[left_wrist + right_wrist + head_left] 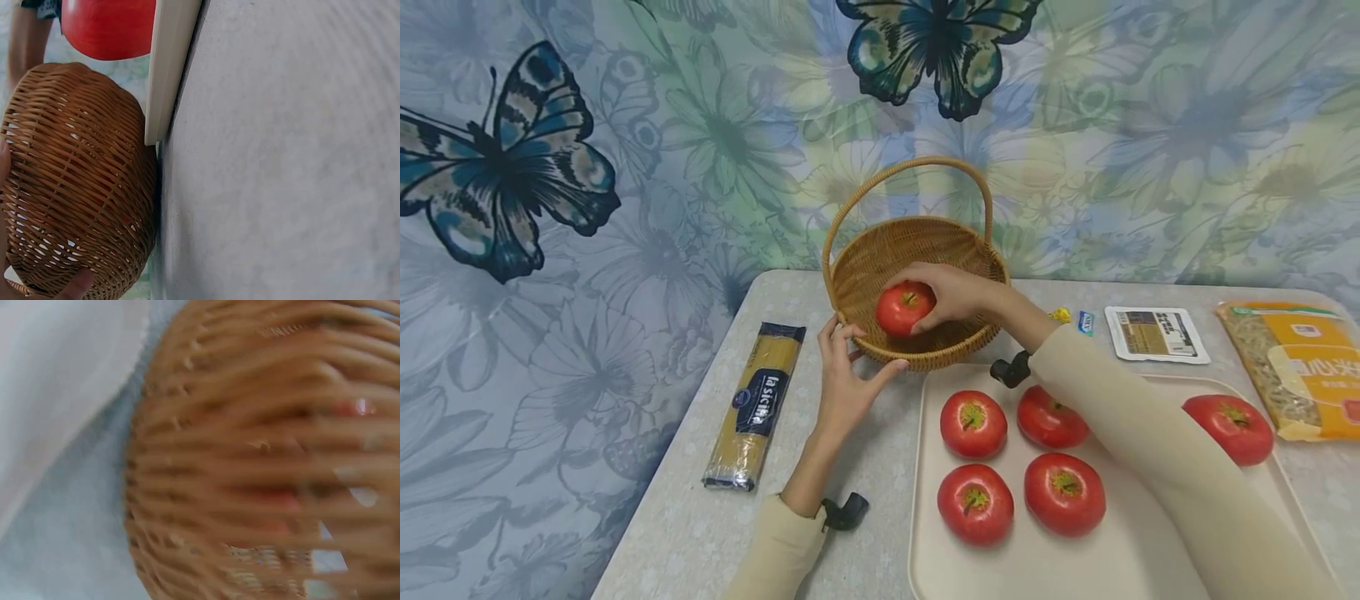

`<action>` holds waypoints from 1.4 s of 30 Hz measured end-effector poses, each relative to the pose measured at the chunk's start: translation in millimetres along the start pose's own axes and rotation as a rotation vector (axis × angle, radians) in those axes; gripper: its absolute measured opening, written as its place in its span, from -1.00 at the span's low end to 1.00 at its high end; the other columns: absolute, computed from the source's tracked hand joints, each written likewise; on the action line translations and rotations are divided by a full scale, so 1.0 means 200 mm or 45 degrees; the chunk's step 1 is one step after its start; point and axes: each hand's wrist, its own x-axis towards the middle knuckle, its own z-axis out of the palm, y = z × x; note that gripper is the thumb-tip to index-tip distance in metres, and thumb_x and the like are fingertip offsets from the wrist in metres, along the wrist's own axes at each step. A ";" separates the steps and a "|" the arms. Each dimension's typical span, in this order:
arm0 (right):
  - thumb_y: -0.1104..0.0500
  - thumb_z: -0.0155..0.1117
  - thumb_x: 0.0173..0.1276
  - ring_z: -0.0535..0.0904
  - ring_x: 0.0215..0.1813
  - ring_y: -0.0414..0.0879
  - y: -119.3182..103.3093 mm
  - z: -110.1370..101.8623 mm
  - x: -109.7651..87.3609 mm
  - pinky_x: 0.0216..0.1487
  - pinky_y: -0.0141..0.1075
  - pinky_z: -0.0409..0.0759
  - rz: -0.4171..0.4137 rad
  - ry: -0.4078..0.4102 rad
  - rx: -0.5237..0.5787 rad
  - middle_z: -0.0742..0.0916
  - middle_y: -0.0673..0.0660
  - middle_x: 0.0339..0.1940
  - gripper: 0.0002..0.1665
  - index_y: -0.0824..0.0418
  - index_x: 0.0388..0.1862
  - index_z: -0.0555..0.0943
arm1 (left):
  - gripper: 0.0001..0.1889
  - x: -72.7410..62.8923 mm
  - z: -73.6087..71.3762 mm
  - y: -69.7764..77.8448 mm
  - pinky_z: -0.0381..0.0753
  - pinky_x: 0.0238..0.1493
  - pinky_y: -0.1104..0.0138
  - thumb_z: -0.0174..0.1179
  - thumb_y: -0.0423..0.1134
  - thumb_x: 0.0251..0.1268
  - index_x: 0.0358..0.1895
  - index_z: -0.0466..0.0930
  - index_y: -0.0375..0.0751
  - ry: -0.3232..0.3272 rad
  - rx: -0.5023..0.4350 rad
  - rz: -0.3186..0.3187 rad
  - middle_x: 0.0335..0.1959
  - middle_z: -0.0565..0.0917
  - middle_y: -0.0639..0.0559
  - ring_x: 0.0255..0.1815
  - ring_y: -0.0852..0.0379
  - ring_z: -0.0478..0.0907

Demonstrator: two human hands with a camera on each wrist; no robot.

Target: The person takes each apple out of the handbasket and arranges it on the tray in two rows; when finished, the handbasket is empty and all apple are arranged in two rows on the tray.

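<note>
A wicker basket (951, 358) with a tall handle stands against the back wall; its woven side fills much of the right wrist view. My right hand (951, 293) reaches inside it, gripping a red apple (898, 312) near the left inner wall. My left hand (850, 387) holds the basket's front left, bent fingers at the rim and thumb spread along the lower front. In the left wrist view, fingertips (78, 282) touch the weave. Several more red apples (973, 423) sit on a cream tray (925, 500) in front.
Left of the basket lies a spaghetti pack (756, 408). Behind the tray are a small blue packet (1086, 322), a yellow wrapper (1060, 314) and a white sealed pack (1157, 335). An orange bag (1300, 367) lies at far right. Butterfly-patterned cloth (715, 167) hangs behind the table.
</note>
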 end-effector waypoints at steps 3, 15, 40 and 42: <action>0.05 0.60 0.05 0.46 0.30 0.03 -0.05 -0.05 -0.09 0.28 -0.01 0.50 -0.021 0.046 -0.005 0.54 0.08 0.28 -0.15 0.02 0.34 0.45 | -0.31 0.00 0.00 0.00 0.61 0.15 0.05 0.52 0.02 -0.01 0.02 0.24 -0.17 -0.001 0.007 -0.007 0.46 0.04 -0.29 0.51 -0.13 0.11; 0.15 0.62 0.03 0.45 0.23 -0.02 -0.22 -0.26 -0.71 -0.17 -0.27 0.71 0.014 0.164 0.049 0.51 0.04 0.28 -0.13 -0.07 0.33 0.45 | -0.31 0.00 0.00 0.00 0.59 0.18 0.13 0.51 0.03 -0.01 0.02 0.23 -0.14 -0.009 0.024 -0.021 0.47 0.03 -0.24 0.49 -0.10 0.15; 0.02 0.67 -0.10 0.28 0.08 -0.53 -0.16 0.27 -1.80 -0.48 -0.44 0.59 0.374 0.252 0.105 0.48 -0.19 0.23 -0.05 -0.04 0.32 0.44 | -0.31 0.00 0.01 0.00 0.59 0.17 0.06 0.50 0.03 0.01 0.05 0.24 -0.16 -0.017 -0.001 -0.011 0.49 -0.01 -0.26 0.49 -0.17 0.13; 0.02 0.66 -0.09 0.27 0.08 -0.52 -0.15 0.30 -1.80 -0.48 -0.45 0.58 0.374 0.254 0.125 0.49 -0.17 0.22 -0.08 -0.05 0.31 0.45 | -0.31 0.00 0.01 0.00 0.58 0.18 0.06 0.50 0.03 0.01 0.04 0.24 -0.15 -0.018 0.003 -0.019 0.49 -0.02 -0.25 0.50 -0.15 0.12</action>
